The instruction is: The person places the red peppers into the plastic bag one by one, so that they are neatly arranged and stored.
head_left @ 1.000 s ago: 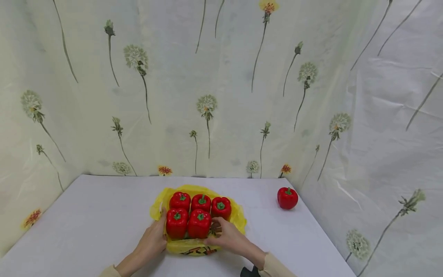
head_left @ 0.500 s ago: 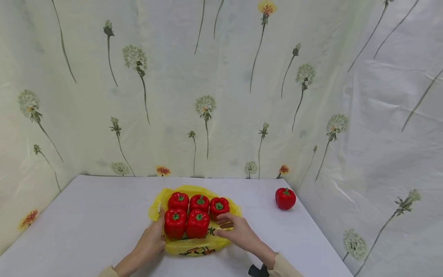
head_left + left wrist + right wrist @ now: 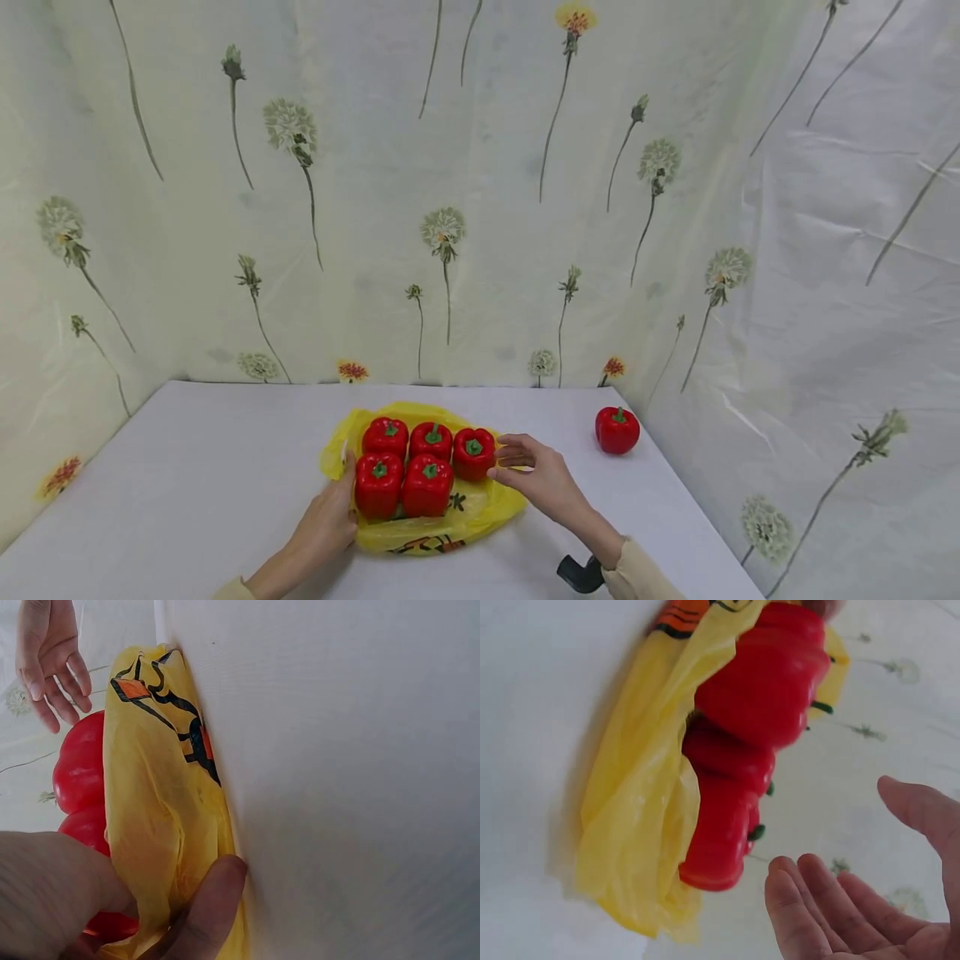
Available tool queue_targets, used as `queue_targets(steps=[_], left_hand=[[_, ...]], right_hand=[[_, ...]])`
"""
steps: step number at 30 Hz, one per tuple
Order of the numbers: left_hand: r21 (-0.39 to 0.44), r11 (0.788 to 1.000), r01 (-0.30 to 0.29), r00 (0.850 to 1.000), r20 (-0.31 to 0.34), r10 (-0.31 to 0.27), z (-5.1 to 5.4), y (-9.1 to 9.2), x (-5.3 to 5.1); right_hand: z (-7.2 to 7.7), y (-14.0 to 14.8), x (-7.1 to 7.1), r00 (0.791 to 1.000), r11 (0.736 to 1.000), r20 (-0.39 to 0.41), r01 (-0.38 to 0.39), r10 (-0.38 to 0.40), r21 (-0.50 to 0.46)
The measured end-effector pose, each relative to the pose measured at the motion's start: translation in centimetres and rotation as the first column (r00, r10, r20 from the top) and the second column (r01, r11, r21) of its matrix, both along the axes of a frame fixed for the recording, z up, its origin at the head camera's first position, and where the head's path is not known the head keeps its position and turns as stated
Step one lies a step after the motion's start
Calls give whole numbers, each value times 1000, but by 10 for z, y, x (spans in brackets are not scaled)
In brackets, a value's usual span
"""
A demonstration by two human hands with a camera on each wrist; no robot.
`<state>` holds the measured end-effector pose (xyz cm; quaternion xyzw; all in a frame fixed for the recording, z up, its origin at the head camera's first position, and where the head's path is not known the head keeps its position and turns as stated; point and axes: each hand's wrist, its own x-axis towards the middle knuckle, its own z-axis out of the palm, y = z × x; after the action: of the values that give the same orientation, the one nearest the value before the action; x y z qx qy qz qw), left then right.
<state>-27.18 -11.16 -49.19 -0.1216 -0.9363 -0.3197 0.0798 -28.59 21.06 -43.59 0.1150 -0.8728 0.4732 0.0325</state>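
Observation:
Several red bell peppers (image 3: 427,486) with green stems stand close together on a spread yellow plastic bag (image 3: 480,508). At the bag's left edge my left hand (image 3: 322,517) pinches the plastic; in the left wrist view, thumb and fingers lie on both sides of the bag's wall (image 3: 150,787). My right hand (image 3: 551,483) is raised by the bag's right side, near the rightmost pepper (image 3: 473,454). Its fingers are extended and hold nothing, as the right wrist view shows the hand (image 3: 855,915) apart from the peppers (image 3: 720,817).
A lone red bell pepper (image 3: 617,431) stands at the table's right edge, toward the back. The white table (image 3: 187,467) meets a dandelion-print curtain (image 3: 480,208) behind and at the sides. A black wrist device (image 3: 581,575) shows at my right sleeve (image 3: 637,571).
My right hand has let go of the bag's front right area and moved right and upward. The bag's right side has folded inward. My left hand stays at the bag's left edge.

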Motion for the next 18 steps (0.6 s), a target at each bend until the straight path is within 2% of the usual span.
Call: queue_targets(steps=[8, 14, 18], left_hand=[[-2, 1000, 9, 1000, -18, -9, -2, 1, 0], [-5, 1000, -8, 1000, 3, 8, -2, 1, 1], [-3, 1000, -18, 1000, 9, 18, -2, 2, 0]], right_hand=[[8, 17, -7, 986, 988, -56, 153, -155, -26], [2, 37, -17, 966, 966, -60, 255, -253, 33], [-2, 50, -26, 941, 940, -52, 336, -333, 64]])
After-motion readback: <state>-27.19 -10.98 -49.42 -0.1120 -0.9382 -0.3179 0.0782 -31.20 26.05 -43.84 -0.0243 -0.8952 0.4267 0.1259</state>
